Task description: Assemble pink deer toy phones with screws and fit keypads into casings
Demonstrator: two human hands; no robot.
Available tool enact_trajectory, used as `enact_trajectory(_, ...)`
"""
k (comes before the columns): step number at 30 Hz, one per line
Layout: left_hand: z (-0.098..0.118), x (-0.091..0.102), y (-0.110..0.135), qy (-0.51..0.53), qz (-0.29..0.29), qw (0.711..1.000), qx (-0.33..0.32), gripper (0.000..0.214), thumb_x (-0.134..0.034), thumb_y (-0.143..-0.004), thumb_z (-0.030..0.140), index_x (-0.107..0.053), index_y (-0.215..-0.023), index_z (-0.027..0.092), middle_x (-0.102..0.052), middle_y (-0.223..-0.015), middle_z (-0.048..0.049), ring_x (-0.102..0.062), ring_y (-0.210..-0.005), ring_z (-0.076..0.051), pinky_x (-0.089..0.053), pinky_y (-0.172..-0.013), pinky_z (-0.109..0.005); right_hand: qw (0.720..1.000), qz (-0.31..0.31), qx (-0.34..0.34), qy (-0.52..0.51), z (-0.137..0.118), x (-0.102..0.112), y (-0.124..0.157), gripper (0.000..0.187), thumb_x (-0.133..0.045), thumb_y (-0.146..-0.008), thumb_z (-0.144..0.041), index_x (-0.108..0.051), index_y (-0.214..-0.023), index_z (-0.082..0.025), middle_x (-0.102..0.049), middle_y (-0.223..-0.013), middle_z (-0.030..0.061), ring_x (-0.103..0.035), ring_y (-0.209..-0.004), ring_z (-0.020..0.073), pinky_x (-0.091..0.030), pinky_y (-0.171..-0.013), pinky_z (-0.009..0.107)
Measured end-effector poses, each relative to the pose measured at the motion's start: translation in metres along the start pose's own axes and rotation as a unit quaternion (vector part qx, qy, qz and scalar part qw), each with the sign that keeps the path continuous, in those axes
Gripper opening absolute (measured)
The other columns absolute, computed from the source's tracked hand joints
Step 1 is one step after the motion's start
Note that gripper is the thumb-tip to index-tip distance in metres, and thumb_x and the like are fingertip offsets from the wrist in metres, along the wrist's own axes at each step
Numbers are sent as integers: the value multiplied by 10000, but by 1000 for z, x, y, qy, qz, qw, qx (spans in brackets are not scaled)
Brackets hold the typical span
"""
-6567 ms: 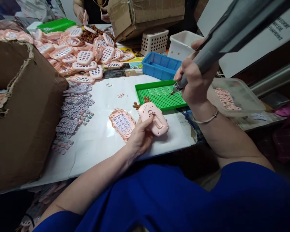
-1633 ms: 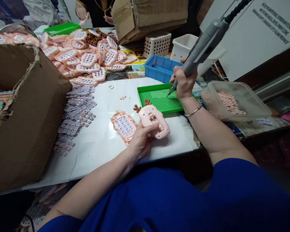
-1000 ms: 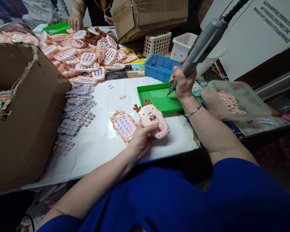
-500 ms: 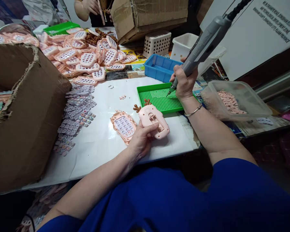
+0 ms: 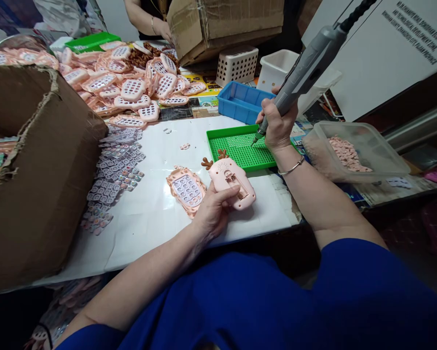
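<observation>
The left hand [image 5: 214, 206] pinches 1 antlered pink toy [image 5: 240, 181], seemingly closed up but battery bay uncovered, above the worktop [image 5: 148, 214]; the right hand's [image 5: 278, 124] fingers wrap a grey power driver [image 5: 294, 78], tip over the green tray [image 5: 233, 147]. Nearby, 1 key-filled shell [image 5: 186, 189] lies open, apparently awaiting its back.

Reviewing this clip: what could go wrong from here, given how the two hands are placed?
The left hand steadies the pink toy with its thumb over the battery compartment, so the grey driver in the right hand might nick it if brought in and slipped. The pink keypad part lies close beside the left hand and could be nudged. Small loose pieces on the white surface may get swept aside.
</observation>
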State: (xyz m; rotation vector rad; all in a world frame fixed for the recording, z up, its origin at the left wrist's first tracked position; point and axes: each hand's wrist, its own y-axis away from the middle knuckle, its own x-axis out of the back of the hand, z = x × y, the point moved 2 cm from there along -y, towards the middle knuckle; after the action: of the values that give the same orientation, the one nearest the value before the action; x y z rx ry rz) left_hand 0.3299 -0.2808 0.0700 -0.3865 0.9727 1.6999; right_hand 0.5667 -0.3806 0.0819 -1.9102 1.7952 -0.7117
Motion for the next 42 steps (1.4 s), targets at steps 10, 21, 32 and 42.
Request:
enact_trajectory(10,-1,1,-1,5,3,1000,0,606,-841,-540,190,-621,-1104,189,-708,-918,-25,-655,-772,-166,-551,-754,-326,993,52,35,-97,-18,-6,2,550,-742,-667,-725,-474,-952,-339,-452,-556,-97,-474,-441,168,-442,-531,370)
enact_trajectory(21,0,1,-1,3,1,1000,-6,561,-838,-542,190,-622,-1060,189,-696,-876,-9,-638,-737,-148,-533,-712,-297,992,-9,0,-126,-4,-1,-2,490,-760,-701,-658,-483,-986,-372,-506,-579,-112,-452,-492,165,-381,-568,356)
enact_trajectory(32,-1,1,-1,8,4,1000,-2,581,-845,-528,192,-617,-1062,190,-687,-862,-6,-627,-713,-135,-521,-661,-271,988,30,-11,-152,-4,-6,2,566,-811,-620,-656,-456,-947,-361,-502,-542,-143,-386,-489,146,-332,-556,352)
enact_trajectory(42,-1,1,-1,4,-4,1000,-4,581,-844,-529,198,-617,-1065,188,-691,-889,-16,-641,-758,-156,-532,-710,-298,988,60,-33,-137,-15,-11,6,594,-803,-544,-683,-474,-919,-361,-496,-552,-126,-394,-485,158,-325,-559,356)
